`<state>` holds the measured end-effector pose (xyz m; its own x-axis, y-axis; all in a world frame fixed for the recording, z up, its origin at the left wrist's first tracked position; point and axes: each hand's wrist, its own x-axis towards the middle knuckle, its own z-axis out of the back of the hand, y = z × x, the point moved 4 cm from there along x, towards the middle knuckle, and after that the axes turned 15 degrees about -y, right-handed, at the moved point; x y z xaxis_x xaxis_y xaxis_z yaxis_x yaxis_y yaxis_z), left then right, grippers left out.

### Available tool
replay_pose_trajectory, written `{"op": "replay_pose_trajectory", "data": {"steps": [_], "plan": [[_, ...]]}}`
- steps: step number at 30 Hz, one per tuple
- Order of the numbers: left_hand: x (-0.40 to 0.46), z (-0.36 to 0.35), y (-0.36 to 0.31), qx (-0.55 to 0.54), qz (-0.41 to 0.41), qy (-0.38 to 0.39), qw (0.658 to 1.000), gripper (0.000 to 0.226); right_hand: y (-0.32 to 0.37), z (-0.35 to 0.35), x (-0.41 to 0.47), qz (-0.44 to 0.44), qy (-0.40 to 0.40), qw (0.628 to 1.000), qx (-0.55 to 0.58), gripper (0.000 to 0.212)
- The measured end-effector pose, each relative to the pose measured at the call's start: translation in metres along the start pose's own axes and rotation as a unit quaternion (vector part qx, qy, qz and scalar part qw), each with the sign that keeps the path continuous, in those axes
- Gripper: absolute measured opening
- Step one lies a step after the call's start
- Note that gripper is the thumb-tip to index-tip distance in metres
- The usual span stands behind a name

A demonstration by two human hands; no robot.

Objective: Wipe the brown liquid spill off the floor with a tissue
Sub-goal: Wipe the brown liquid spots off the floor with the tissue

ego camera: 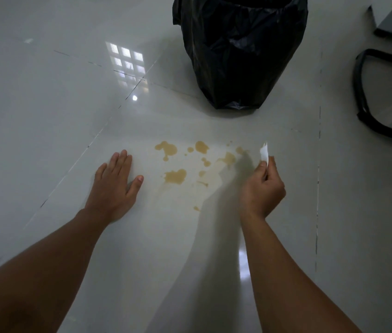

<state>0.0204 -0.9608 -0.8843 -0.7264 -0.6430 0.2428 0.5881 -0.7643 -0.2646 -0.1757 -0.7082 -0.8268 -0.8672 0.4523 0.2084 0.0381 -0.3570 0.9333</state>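
Fingers of the left hand (pixel 115 186) lie flat and straight on the floor (pixel 46 116), while the right hand (pixel 262 188) pinches a white tissue (pixel 264 153) just above it. Between them spreads the brown spill (pixel 175 176), patchy and partly smeared. Beyond stands a bin with a black bag (pixel 238 51).

Likely an office: glossy floor tiles (pixel 46 104), lined bin (pixel 238 56), chair base (pixel 363 97).

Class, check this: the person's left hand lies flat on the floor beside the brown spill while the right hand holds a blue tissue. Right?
Not quite. In the head view the tissue in the right hand is white, not blue. The left hand does lie flat on the pale glossy tiled floor beside the brown liquid spill.
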Motion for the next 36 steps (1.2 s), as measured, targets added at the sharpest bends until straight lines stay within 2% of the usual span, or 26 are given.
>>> {"op": "replay_pose_trajectory", "data": {"steps": [3,5,7,9,12,18,21,23,26,28,33,36], "plan": [[-0.002,-0.001,-0.002,0.005,0.003,-0.030,1.000,0.070,-0.004,-0.021,0.007,0.029,0.064,0.997,-0.022,0.032],[-0.001,0.001,-0.002,0.003,0.002,-0.042,0.999,0.069,-0.008,-0.037,0.007,0.064,0.142,0.985,-0.068,0.035],[-0.001,0.001,-0.002,0.001,0.001,-0.049,0.999,0.068,-0.012,-0.049,-0.001,0.116,0.237,0.950,-0.169,0.036],[-0.001,0.001,-0.002,0.002,0.002,-0.054,0.999,0.067,-0.015,-0.055,-0.015,0.157,0.291,0.914,-0.235,0.037],[-0.001,0.001,-0.002,0.009,-0.003,-0.055,0.998,0.068,-0.016,-0.052,-0.035,0.179,0.292,0.907,-0.245,0.039],[0.000,0.001,-0.004,0.020,0.001,-0.046,0.999,0.074,-0.021,-0.045,-0.090,0.219,0.329,0.902,-0.173,0.039],[0.000,0.001,-0.004,0.025,0.003,-0.047,0.999,0.075,-0.020,-0.042,-0.106,0.222,0.349,0.893,-0.175,0.040],[0.000,0.000,-0.004,0.025,0.002,-0.047,0.999,0.076,-0.012,-0.038,-0.100,0.178,0.334,0.913,-0.152,0.035],[0.002,-0.001,-0.003,0.026,0.001,-0.045,0.999,0.076,0.003,-0.030,-0.076,0.069,0.258,0.963,-0.044,0.028],[0.002,0.000,-0.002,0.025,0.002,-0.047,0.999,0.076,0.005,-0.029,-0.058,0.023,0.220,0.975,-0.007,0.028],[0.002,0.001,-0.002,0.022,0.002,-0.048,0.999,0.075,0.016,-0.032,0.001,0.060,0.098,0.993,-0.037,0.019],[0.002,0.001,-0.003,0.019,0.006,-0.051,0.999,0.075,0.021,-0.041,0.028,0.071,0.072,0.994,-0.038,0.028]]}}
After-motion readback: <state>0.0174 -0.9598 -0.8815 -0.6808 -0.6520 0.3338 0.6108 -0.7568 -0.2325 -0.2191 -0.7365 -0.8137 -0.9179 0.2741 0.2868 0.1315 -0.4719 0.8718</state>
